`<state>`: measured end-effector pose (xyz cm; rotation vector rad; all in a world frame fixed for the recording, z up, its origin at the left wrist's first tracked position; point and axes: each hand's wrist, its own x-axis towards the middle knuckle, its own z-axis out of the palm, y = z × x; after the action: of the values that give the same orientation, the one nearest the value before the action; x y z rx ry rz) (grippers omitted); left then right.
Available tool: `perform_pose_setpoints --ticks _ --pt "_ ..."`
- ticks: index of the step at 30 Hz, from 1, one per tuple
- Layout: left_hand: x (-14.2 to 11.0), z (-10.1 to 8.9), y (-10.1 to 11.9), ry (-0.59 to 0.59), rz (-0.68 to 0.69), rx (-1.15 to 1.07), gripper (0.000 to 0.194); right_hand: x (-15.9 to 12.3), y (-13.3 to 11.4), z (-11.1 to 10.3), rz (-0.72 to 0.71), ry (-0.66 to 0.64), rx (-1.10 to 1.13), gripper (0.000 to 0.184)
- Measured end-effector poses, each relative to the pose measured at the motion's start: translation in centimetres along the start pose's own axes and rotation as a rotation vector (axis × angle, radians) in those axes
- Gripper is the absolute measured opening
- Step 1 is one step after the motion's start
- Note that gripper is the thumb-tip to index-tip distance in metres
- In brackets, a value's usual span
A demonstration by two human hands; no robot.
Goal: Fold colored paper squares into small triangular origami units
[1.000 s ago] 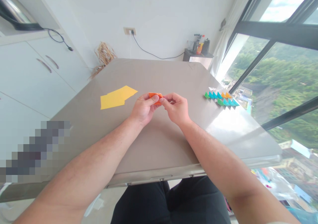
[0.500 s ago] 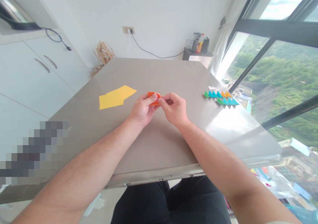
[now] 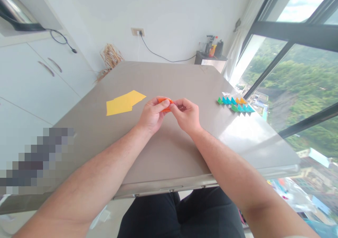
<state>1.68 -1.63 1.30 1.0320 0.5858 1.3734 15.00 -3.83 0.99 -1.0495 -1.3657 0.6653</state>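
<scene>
Both hands meet over the middle of the table [image 3: 169, 153], pinching a small folded piece of orange paper [image 3: 166, 100]. My left hand [image 3: 151, 114] is closed on its left part, with the thumb lying across the top. At the right end of the paper, my right hand [image 3: 187, 116] grips with thumb and fingertips. The fingers hide much of the paper, so its full shape cannot be made out. Yellow paper sheets [image 3: 120, 104] lie overlapping, flat to the left of my left hand.
Several small folded paper boats [image 3: 232, 101] in green, blue and orange stand in two rows at the table's right. Beyond the far edge are a small cabinet [image 3: 211, 60] with bottles and dried stalks [image 3: 109, 58]. A window [image 3: 298, 76] borders the right side.
The left thumb has slid slightly to the right over the orange paper, and less of the paper shows. Both hands stay in nearly the same place.
</scene>
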Motion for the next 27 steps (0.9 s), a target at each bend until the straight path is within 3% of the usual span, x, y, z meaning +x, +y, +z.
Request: perform_pose_setpoints --ticks 17,27 --pt "-0.10 -0.04 -0.21 0.042 -0.042 -0.027 0.012 0.02 -0.05 0.08 -0.005 -0.049 0.026 0.019" --pt "-0.07 0.09 -0.10 -0.061 -0.007 0.064 0.026 0.54 0.11 -0.20 0.076 0.045 0.128 0.024"
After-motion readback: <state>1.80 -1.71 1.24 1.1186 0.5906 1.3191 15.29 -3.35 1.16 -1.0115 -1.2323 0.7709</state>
